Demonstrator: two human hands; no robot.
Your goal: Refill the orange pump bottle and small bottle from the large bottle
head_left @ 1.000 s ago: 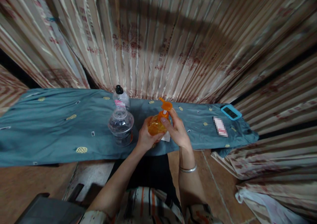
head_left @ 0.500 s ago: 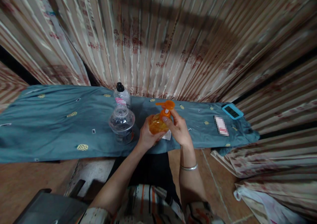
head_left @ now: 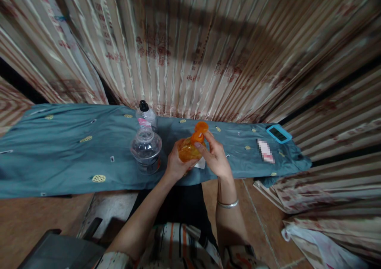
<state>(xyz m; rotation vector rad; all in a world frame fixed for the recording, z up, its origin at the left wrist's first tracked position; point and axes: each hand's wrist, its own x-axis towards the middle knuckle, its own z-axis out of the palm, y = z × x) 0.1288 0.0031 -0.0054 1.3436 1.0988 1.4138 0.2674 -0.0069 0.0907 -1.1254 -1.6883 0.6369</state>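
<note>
An amber pump bottle (head_left: 188, 150) with an orange pump head (head_left: 201, 127) is tilted above the front part of the table. My left hand (head_left: 176, 164) is wrapped round the bottle's body. At the neck, the thumb and fingers of my right hand (head_left: 217, 158) close on the orange collar (head_left: 197, 137). To the left stands a clear container (head_left: 145, 150) with a wide flared top. Just behind it is a clear bottle (head_left: 147, 116) with a black cap and a pink label. Part of a white piece, perhaps paper (head_left: 201, 163), shows beneath my hands.
A teal cloth (head_left: 68, 154) with pineapple prints covers the long table. At its right end lie a blue-framed device (head_left: 279, 133) and a blurred pink-and-white packet (head_left: 265, 151). Pleated curtains (head_left: 184, 54) hang close behind. A grey chair (head_left: 59, 249) stands at lower left.
The orange pump head has turned: its spout pointed left before and no longer sticks out that way. Both hands keep their hold in nearly the same place.
</note>
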